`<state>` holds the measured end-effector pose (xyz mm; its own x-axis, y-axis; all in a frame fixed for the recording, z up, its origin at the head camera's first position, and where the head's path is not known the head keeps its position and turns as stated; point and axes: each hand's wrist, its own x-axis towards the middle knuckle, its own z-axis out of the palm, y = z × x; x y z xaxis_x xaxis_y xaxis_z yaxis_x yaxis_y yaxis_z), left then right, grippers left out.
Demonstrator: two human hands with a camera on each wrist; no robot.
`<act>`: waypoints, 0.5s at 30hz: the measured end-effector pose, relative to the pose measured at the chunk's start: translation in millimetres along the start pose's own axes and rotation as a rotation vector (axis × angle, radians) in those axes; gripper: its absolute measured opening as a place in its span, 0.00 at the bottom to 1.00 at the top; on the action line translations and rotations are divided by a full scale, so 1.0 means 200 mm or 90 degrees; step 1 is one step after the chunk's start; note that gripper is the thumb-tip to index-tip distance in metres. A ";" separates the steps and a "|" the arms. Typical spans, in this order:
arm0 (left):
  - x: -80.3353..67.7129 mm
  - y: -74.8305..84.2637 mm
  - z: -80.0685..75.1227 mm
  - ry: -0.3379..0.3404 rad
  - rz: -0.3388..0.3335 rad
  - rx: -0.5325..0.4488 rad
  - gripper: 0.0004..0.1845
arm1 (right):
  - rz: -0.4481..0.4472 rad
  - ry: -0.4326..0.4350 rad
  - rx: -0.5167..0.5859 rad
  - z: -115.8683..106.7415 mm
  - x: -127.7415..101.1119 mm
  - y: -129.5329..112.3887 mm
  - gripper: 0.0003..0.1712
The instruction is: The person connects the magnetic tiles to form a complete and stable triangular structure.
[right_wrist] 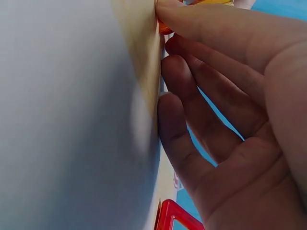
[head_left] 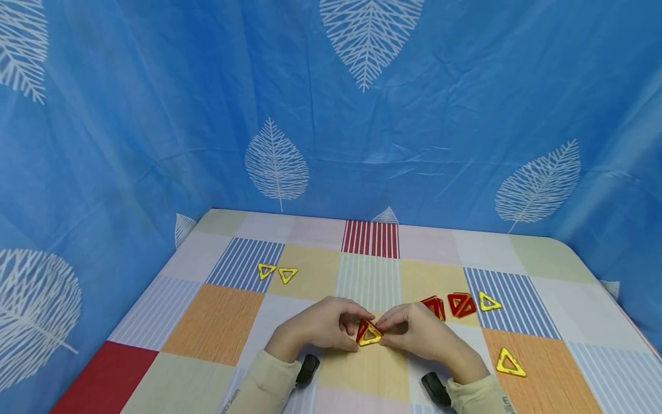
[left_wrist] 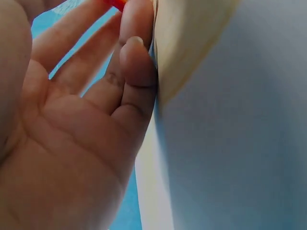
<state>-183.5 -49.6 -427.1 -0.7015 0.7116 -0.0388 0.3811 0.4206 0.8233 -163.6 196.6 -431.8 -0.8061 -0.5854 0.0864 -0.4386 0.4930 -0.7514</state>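
My two hands meet near the table's front middle in the head view. Between them is a small cluster of triangle tiles (head_left: pixel 369 334): a yellow one lying flat and a red one tilted up against it. My left hand (head_left: pixel 353 325) pinches the cluster from the left, and my right hand (head_left: pixel 391 329) pinches it from the right. In the left wrist view the left fingers (left_wrist: pixel 93 62) curl upward to a sliver of red tile (left_wrist: pixel 117 4). The right fingers (right_wrist: pixel 201 96) lie against the tablecloth, their tips at an orange-red tile edge (right_wrist: pixel 165 28).
Two yellow triangles (head_left: pixel 276 272) lie at the back left of the patchwork table (head_left: pixel 217 322). Red triangles (head_left: pixel 449 305) and a yellow one (head_left: pixel 488 302) lie right of my hands, and another yellow one (head_left: pixel 510 364) at the front right. Blue leaf-print cloth (head_left: pixel 331 115) surrounds the table.
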 end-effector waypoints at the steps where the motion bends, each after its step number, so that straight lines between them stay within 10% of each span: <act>1: 0.00 0.00 0.00 0.003 -0.002 0.010 0.26 | 0.004 0.000 0.002 0.00 0.00 0.00 0.08; 15: -0.01 0.00 0.00 0.019 -0.029 0.042 0.14 | 0.098 0.027 0.006 -0.20 -0.13 0.00 0.16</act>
<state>-181.9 -50.6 -428.0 -0.7361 0.6744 -0.0579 0.3866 0.4891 0.7819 -158.3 237.0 -408.3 -0.8797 -0.4756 -0.0033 -0.3048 0.5691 -0.7637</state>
